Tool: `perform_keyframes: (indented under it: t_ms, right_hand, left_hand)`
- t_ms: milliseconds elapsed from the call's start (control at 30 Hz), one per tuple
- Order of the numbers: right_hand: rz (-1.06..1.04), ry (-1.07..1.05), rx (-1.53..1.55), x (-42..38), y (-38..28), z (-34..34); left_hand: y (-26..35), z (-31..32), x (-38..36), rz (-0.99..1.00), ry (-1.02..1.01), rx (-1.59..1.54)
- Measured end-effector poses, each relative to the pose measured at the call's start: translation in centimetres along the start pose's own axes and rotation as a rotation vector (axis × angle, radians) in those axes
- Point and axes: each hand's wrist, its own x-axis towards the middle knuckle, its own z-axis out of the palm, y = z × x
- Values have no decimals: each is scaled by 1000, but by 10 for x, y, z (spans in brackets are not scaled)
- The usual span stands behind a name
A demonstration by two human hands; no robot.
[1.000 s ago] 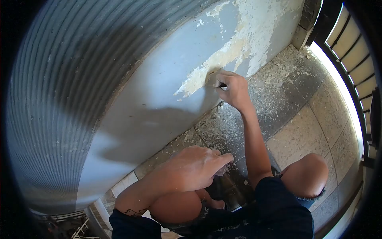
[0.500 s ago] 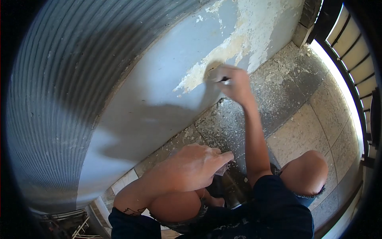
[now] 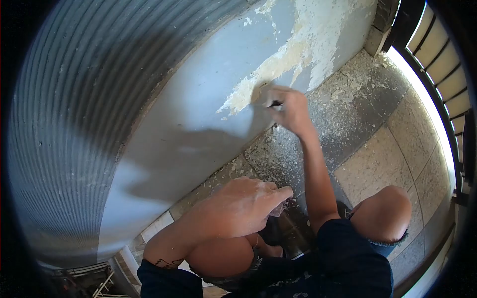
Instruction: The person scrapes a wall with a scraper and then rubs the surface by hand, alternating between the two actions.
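My right hand (image 3: 290, 111) is closed close to the lower wall (image 3: 198, 104), beside a patch of peeling paint (image 3: 248, 92). Its fingers curl round a small thing with a dark part showing, too blurred and covered to name. My left hand (image 3: 253, 201) is in front of my bent knee, also closed, with pale dust on its back. From under its fingers sticks out a thin, see-through piece (image 3: 278, 209) that looks like crumpled plastic.
Paint flakes (image 3: 343, 92) are strewn over the tiled floor (image 3: 377, 164) along the wall's foot. Grey ribbed cladding (image 3: 74, 124) covers the wall's other part. A dark barred gate (image 3: 439, 74) stands on the right. Racks (image 3: 97, 280) show at bottom left.
My right hand has moved slightly left and down along the wall. My left hand has hardly moved.
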Motion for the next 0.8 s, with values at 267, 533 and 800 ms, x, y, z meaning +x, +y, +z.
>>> perform_keyframes:
  t_ms: [267, 533, 800]
  right_hand:
    - [-12, 5, 19, 5, 2, 10]
    - [-93, 17, 9, 3, -6, 17]
    - [106, 66, 129, -1, 9, 2]
  left_hand:
    - [4, -4, 3, 4, -49, 3]
    - [4, -2, 5, -17, -80, -11]
    - [5, -1, 0, 6, -42, 4]
